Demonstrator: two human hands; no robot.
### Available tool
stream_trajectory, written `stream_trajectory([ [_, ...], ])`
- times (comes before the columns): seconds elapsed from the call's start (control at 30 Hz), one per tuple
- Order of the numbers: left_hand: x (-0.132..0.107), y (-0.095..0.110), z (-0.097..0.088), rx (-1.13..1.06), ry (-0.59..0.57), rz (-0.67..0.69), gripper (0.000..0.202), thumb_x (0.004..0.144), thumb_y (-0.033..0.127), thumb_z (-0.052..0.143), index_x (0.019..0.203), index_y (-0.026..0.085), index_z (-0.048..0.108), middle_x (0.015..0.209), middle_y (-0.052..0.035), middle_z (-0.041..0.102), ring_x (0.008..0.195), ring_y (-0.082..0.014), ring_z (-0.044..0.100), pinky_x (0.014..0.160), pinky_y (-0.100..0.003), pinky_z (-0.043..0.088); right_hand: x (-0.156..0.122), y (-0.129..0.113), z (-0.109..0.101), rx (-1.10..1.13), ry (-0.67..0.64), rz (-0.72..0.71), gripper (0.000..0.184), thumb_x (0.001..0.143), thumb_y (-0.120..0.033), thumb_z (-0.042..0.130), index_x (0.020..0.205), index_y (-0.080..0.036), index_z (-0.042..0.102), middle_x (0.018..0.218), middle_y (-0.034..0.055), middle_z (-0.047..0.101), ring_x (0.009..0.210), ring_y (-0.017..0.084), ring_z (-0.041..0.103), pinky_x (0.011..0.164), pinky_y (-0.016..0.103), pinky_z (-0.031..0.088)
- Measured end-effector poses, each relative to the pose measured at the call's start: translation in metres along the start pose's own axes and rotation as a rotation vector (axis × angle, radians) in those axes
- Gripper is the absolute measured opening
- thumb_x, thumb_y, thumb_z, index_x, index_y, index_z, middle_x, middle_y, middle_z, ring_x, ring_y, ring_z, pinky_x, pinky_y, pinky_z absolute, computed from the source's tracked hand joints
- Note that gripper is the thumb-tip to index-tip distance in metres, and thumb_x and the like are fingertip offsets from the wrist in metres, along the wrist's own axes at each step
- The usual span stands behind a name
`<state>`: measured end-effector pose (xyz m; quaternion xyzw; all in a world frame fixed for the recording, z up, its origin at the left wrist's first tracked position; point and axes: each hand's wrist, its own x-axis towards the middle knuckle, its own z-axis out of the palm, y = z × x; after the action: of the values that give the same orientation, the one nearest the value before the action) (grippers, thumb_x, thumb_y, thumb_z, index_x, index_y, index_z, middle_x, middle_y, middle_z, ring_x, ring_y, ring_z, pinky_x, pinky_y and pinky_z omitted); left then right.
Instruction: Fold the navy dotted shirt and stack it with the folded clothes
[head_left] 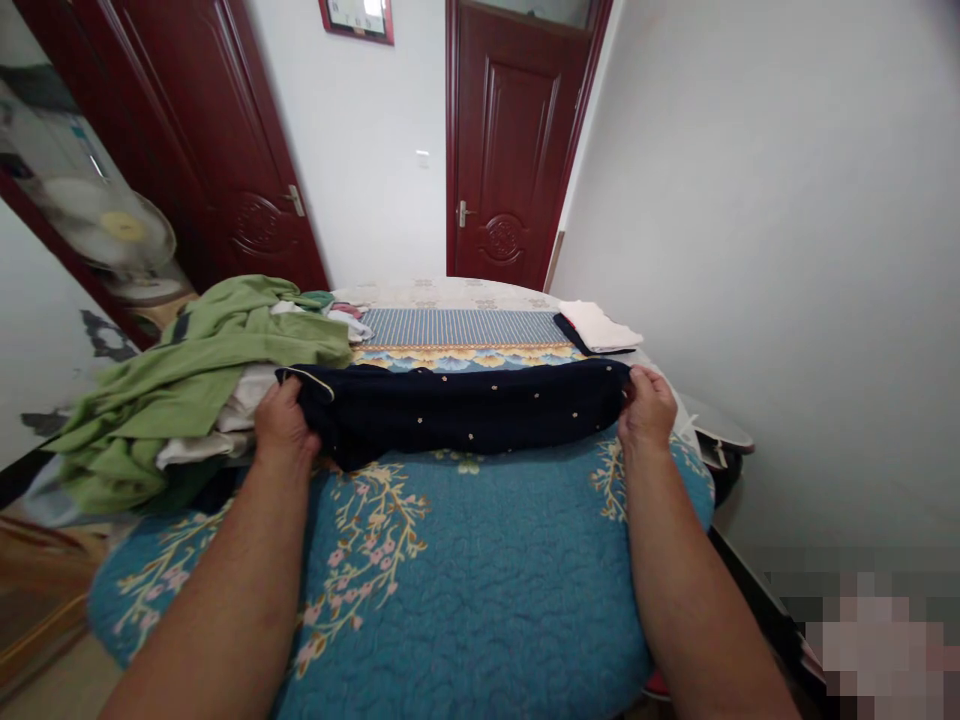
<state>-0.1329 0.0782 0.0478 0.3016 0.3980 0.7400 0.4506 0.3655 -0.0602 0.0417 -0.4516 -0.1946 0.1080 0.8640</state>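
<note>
A folded navy garment with small gold dots and cream piping (457, 410) lies across the blue quilted bedspread (457, 590). My left hand (285, 425) grips its left end, fingers pinching the cloth. My right hand (646, 410) holds its right end in the same way, with the fingertips over the fabric edge. The garment is stretched between them in a long horizontal band. Just left of my left hand, a heap of white clothes (240, 410) sits under a crumpled green garment (195, 380).
A folded white cloth on a dark item (596, 328) lies at the far right of the bed. A white wall (750, 250) runs along the right side. A round pedestal fan (112, 230) and a reflective panel stand at the left. Dark red doors (510, 150) stand beyond the bed.
</note>
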Motion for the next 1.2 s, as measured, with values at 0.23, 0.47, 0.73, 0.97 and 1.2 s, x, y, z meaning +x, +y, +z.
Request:
stream_trajectory([
  [0.23,-0.011,0.007,0.008,-0.009,0.117,-0.046,0.015,0.072,0.011,0.069,0.085,0.018,0.064,0.074,0.0036,0.07,0.073,-0.0145,0.068,0.08,-0.031,0.062,0.002,0.027,-0.006,-0.268,-0.161,0.088,0.048,0.064,-0.034,0.082,0.108,-0.017,0.079,0.1,0.0047,0.079,0.097,0.023,0.073,0.094,0.042,0.06],
  [0.47,-0.001,0.004,0.003,0.079,0.123,-0.045,0.025,0.072,0.009,0.067,0.095,0.016,0.065,0.08,0.0041,0.069,0.075,-0.0127,0.067,0.086,-0.031,0.061,-0.002,0.032,-0.005,-0.438,-0.233,0.087,0.057,0.067,-0.033,0.08,0.121,-0.015,0.077,0.105,0.008,0.079,0.102,0.025,0.073,0.097,0.042,0.058],
  [0.73,0.005,-0.001,-0.002,0.097,0.079,-0.119,0.023,0.067,0.007,0.065,0.087,0.017,0.062,0.071,0.0038,0.066,0.065,-0.0132,0.063,0.079,-0.033,0.061,-0.009,0.025,-0.004,-0.661,-0.347,-0.111,0.056,0.077,-0.039,0.074,0.129,-0.019,0.076,0.117,0.0085,0.078,0.11,0.027,0.07,0.104,0.045,0.054],
  [0.97,-0.001,0.006,-0.001,0.086,0.061,-0.06,0.025,0.066,0.007,0.064,0.089,0.016,0.064,0.072,0.0039,0.066,0.066,-0.0128,0.064,0.078,-0.031,0.061,-0.01,0.011,0.002,-0.485,-0.145,-0.132,0.047,0.074,-0.037,0.071,0.114,-0.015,0.08,0.098,0.0068,0.078,0.092,0.024,0.071,0.094,0.043,0.058],
  [1.2,-0.002,0.013,-0.001,0.076,-0.097,-0.019,0.037,0.067,0.019,0.082,0.102,0.016,0.069,0.079,0.0033,0.071,0.071,-0.0141,0.067,0.083,-0.034,0.062,-0.004,0.0,0.003,-0.392,0.078,-0.246,0.048,0.075,-0.036,0.07,0.117,-0.014,0.075,0.1,0.0055,0.075,0.092,0.021,0.07,0.093,0.039,0.058],
])
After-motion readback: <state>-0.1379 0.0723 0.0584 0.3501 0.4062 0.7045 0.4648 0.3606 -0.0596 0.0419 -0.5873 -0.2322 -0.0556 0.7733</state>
